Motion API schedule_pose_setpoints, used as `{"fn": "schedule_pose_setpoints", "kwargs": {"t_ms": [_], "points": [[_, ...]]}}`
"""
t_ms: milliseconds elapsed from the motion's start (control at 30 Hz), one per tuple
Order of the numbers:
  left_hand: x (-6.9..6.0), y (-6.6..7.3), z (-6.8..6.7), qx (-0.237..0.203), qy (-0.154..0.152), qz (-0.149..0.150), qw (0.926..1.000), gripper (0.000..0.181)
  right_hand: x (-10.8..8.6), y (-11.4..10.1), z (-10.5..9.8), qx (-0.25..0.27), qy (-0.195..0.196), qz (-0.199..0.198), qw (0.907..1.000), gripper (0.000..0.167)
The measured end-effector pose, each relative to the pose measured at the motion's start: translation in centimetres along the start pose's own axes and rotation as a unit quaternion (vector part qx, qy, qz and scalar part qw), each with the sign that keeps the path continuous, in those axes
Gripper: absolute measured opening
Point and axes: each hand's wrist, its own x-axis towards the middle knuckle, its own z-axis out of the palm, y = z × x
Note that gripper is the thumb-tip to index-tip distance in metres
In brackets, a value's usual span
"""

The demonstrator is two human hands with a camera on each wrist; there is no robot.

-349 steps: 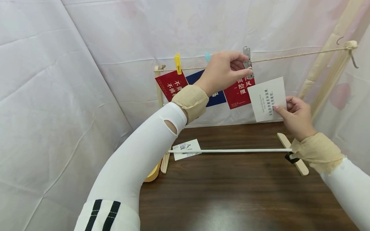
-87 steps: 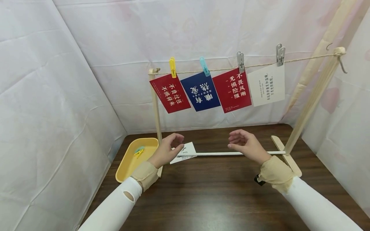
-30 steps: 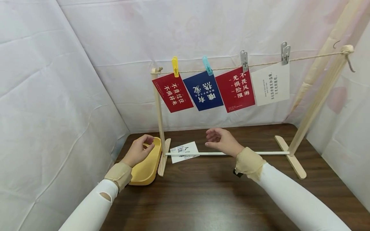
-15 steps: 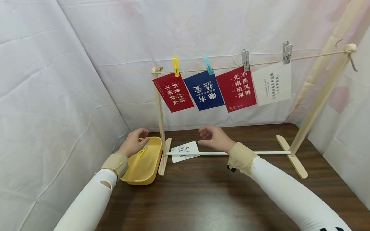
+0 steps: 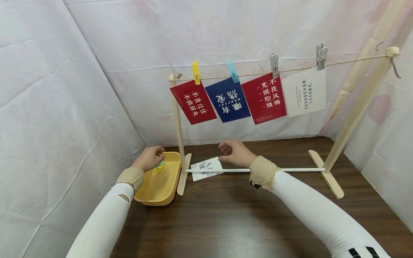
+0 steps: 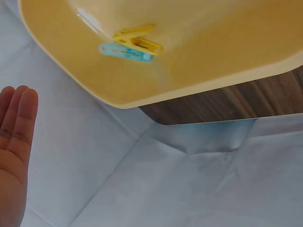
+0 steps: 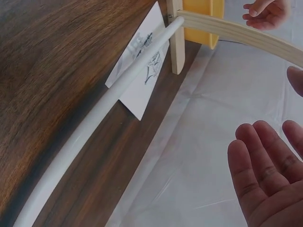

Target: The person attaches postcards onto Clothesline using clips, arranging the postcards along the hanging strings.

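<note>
My left hand [image 5: 149, 157] hovers over the far end of the yellow tray [image 5: 159, 188], fingers loosely bent and holding nothing. Inside that tray lie a yellow clothespin [image 6: 137, 35] and a light blue clothespin [image 6: 124, 51], touching each other. A white card with black lettering [image 5: 203, 165] lies on the table, beneath the stand's white rod [image 5: 238, 170]. Just right of this card and above it is my right hand [image 5: 237, 153], empty, with relaxed fingers. Both hands show their fingers apart from any object in the wrist views.
From the rope [image 5: 300, 68] hang a red card [image 5: 193, 102], a blue card [image 5: 227, 100], another red card [image 5: 264, 100] and a white card [image 5: 304, 93], each under a clothespin. Wooden posts [image 5: 358, 111] carry the rope. White cloth [image 5: 80, 107] encloses the table.
Earlier my left hand gripped a grey clothespin and my right held a white card; both now hang on the rope. Lately the left hand moved back over the tray, the right leftward.
</note>
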Motion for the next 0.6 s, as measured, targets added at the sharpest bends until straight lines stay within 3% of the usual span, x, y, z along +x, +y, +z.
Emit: {"fn": "schedule_pose_setpoints", "kwargs": {"t_ms": [267,600], "points": [[1.2,-0.9,1.4,0.045,-0.005,-0.008,0.9990,0.034,0.8,0.9,1.3,-0.020,-0.016,0.016,0.9996,0.043],[2.2,-2.3,3.1,0.095,-0.039,-0.033,0.9942,0.036,1.2,1.9,2.6,-0.032,-0.030,0.039,0.9983,0.041]]}}
